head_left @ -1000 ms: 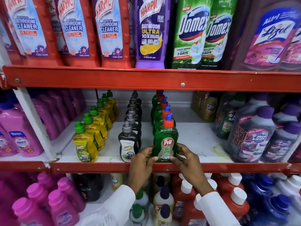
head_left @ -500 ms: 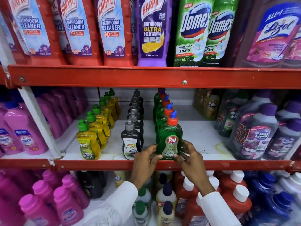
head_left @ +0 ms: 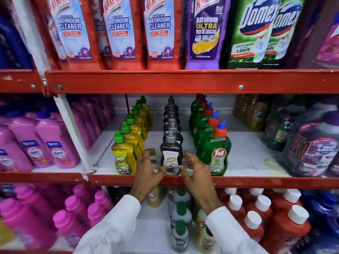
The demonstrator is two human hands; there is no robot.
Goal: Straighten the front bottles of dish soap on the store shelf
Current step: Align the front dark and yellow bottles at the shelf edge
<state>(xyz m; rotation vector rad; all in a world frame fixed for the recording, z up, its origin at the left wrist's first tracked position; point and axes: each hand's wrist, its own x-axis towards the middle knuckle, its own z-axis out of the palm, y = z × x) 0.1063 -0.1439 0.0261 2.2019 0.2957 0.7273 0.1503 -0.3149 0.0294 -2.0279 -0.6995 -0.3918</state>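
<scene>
Black Super dish soap bottle (head_left: 171, 159), front of the middle row, sits at the front lip of the red shelf (head_left: 238, 182), label facing out and pretty square to the edge. Both hands are on the job: left hand (head_left: 147, 170) cupped on its left side w/ the thumb touching low near the base, fingers spread and curled just beside the bottle; right hand (head_left: 193, 170) mirrors it, thumb at the base on the right, fingers fanned and half open, not clamped. So neither hand is really gripping, more a two-sided nudge; can't tell if the upper fingers touch. Next door on the right, the green Pril bottle (head_left: 217, 153) stands upright at the front, label out, looks sorted. On the left, the yellow Super bottle (head_left: 123, 157) is upright too but its label seems angled a touch toward the left, so prob. the one left to do. Behind each front bottle the rows run back in fairly tidy lines. Judgement: roughly two of three fronts in shape, black one mid-adjust, yellow pending. Watch the tight gap btw yellow and black: left fingers sit right in it.
</scene>
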